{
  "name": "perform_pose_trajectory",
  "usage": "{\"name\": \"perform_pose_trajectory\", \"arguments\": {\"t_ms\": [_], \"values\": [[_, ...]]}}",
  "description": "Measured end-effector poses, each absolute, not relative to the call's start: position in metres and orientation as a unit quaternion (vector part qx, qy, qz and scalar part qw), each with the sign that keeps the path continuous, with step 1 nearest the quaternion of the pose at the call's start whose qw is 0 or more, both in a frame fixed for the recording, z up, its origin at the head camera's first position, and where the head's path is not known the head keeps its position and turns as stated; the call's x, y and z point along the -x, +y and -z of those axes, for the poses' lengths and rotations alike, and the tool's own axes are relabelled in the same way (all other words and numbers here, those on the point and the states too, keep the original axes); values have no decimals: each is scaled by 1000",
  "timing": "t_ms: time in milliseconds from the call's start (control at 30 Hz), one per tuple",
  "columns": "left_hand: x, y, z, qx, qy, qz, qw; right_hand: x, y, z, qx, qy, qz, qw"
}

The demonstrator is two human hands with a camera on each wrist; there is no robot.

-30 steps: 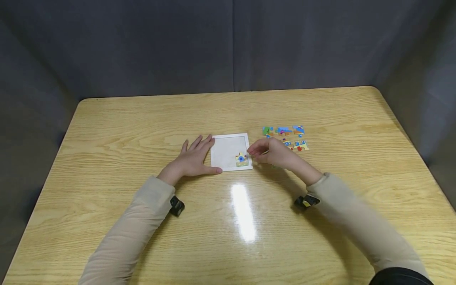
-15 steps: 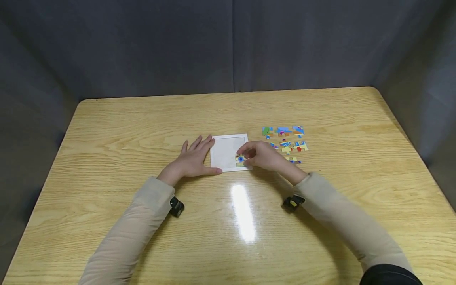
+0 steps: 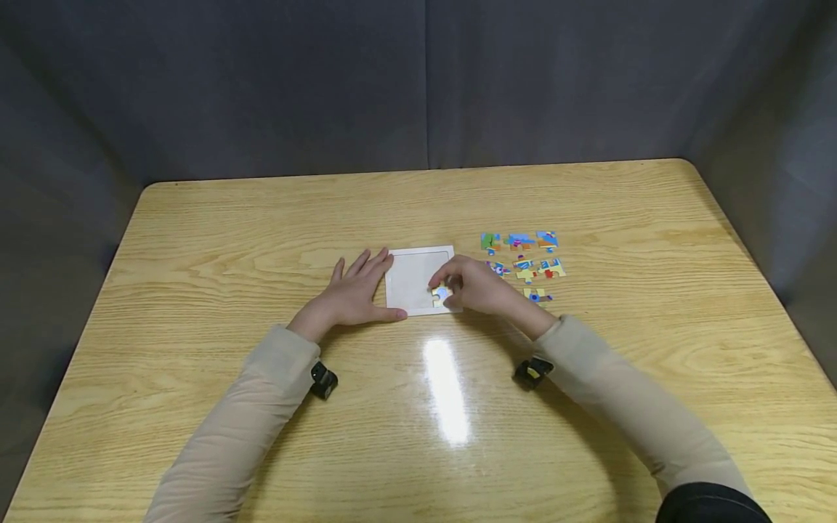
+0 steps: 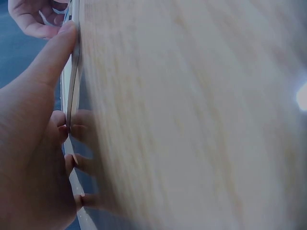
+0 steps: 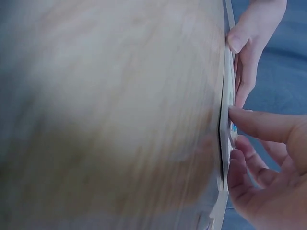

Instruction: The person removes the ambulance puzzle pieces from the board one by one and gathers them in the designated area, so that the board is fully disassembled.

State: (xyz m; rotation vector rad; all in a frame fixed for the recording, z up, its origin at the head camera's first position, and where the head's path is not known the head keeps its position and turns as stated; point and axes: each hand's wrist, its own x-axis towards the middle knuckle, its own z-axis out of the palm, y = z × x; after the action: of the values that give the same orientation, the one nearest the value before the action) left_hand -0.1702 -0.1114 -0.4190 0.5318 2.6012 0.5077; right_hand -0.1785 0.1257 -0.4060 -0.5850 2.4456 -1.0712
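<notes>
A white square puzzle tray [image 3: 413,274] lies flat at the middle of the table. My left hand [image 3: 349,298] rests spread at its left side, fingertips by the upper left corner and thumb on the near edge. Over the tray's near right corner, my right hand [image 3: 480,287] pinches a jigsaw puzzle piece [image 3: 439,296] between thumb and fingers. The piece catches the light and looks pale; fingers partly cover it. In the right wrist view, the thumb and fingers of my right hand [image 5: 268,153] meet at the tray edge [image 5: 224,124], with a bit of blue between them.
Several loose jigsaw pieces [image 3: 521,240] lie in rows on the wooden table [image 3: 261,218], right of the tray. One piece [image 3: 538,296] sits near my right wrist. A dark curtain [image 3: 418,87] hangs behind the far edge.
My right hand has moved left from beside the tray onto the piece in its near right corner. That piece now looks paler, with glare on it. The left hand has stayed put.
</notes>
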Motion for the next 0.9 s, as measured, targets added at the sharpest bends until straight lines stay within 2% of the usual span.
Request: {"name": "perform_pose_trajectory", "arguments": {"t_ms": [600,900], "values": [[170,-111,422,-189,942,-181,212,180,128,404,210,872,404,177],[171,-111,421,-189,942,-178,215,184,130,406,182,867,422,194]]}}
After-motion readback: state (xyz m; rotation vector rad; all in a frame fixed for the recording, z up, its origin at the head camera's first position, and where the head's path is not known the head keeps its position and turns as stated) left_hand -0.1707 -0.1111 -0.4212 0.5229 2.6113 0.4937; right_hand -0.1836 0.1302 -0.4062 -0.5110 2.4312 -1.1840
